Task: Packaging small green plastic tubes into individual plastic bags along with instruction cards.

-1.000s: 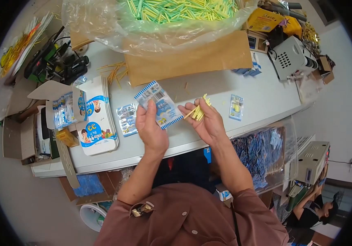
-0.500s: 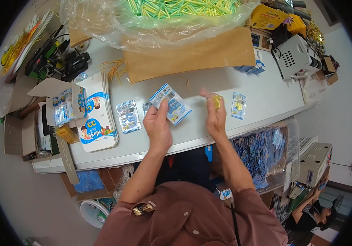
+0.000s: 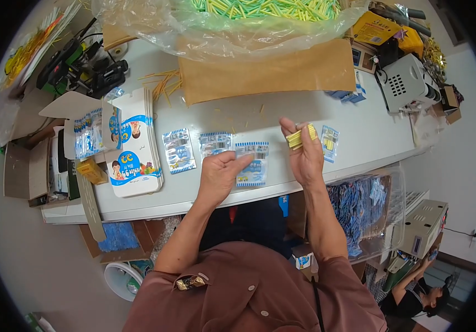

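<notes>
Near the table's front edge, my left hand [image 3: 219,172] pinches a clear packet with blue print [image 3: 255,172], its thumb lying across the packet's face. To its right, my right hand [image 3: 307,157] is raised with the palm turned up and closed around a small bundle of short yellow sticks [image 3: 296,140]. Two similar packets lie on the table by my left hand: one farther left [image 3: 178,157] and one partly behind the hand [image 3: 215,141]. Beyond my right hand lies another packet [image 3: 331,145] with yellow sticks showing inside, partly covered by the hand.
A plastic-lined carton [image 3: 271,72] of green and yellow sticks fills the table's far side. Flat printed cartons [image 3: 138,182] and an open box of packets [image 3: 88,133] are at left. A clear bin [image 3: 395,216] of blue packets stands below right. A person [image 3: 415,290] is at lower right.
My left hand has brought the packet down from a tilted position to nearly straight. My right hand has turned, showing more of the yellow sticks. The whole view has shifted slightly.
</notes>
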Demonstrator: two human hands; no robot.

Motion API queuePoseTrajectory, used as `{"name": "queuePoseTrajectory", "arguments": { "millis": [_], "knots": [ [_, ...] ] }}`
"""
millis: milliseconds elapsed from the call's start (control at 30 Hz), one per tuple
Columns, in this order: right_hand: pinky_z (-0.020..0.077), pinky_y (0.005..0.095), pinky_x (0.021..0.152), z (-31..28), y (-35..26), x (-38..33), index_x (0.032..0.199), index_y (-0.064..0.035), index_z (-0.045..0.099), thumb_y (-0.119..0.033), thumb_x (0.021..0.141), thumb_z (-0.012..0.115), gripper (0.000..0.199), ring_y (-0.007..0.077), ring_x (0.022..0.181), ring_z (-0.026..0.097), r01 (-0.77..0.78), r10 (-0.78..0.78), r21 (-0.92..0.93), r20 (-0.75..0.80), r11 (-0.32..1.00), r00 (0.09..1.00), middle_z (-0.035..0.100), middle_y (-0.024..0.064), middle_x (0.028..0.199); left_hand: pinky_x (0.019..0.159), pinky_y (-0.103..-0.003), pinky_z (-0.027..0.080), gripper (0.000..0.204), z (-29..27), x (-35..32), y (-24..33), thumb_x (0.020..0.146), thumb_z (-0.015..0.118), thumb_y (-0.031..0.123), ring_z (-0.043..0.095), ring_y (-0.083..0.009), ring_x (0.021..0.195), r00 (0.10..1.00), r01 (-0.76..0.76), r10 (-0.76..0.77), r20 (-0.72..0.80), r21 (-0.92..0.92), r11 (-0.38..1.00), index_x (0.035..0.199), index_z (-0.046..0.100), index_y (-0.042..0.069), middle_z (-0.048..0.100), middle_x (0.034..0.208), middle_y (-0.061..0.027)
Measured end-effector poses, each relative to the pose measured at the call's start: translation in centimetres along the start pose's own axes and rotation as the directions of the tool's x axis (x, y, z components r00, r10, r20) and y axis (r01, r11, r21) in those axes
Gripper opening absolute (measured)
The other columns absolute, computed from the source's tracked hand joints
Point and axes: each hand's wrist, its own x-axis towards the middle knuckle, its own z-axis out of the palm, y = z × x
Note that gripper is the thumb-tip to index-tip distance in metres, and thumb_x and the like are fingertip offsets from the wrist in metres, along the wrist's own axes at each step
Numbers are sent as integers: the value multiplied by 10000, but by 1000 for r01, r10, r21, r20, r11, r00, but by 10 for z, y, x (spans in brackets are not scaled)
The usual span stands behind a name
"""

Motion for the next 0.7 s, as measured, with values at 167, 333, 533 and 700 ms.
{"name": "queuePoseTrajectory", "arguments": {
  "millis": [167,333,533,700],
  "knots": [
    [274,471,1189,34,-17,3,1101,-66,529,-242,1070,391,226,339,1325,488,17,-29,77,161,997,986,609,245,1269,553,-225,437,217,-9,-5,7,933,672,156,535,-24,644,977,-60,-5,213,298,953,842,723,-34,665,695,-7],
    [275,476,1185,52,-14,-4,1095,-73,516,-249,1070,387,219,353,1330,482,-26,6,90,216,996,976,605,261,1266,597,-224,476,203,-12,-3,1,944,664,149,577,-38,682,949,-90,-28,314,355,931,913,737,-38,692,736,-15],
    [295,458,1166,64,-10,-17,1080,-89,503,-243,1069,383,195,348,1345,469,-68,62,22,202,997,977,601,288,1260,599,-225,475,208,-5,-7,5,946,665,151,571,-36,687,936,-62,-54,349,312,948,918,734,-42,689,742,-14],
    [340,436,1130,59,-5,-19,1062,-95,498,-216,1064,396,159,342,1348,470,-73,86,-59,266,996,960,602,294,1260,598,-224,469,213,-6,-7,6,945,669,154,563,-39,684,940,-79,-31,339,308,948,916,731,-47,683,747,-17]
  ]
}}
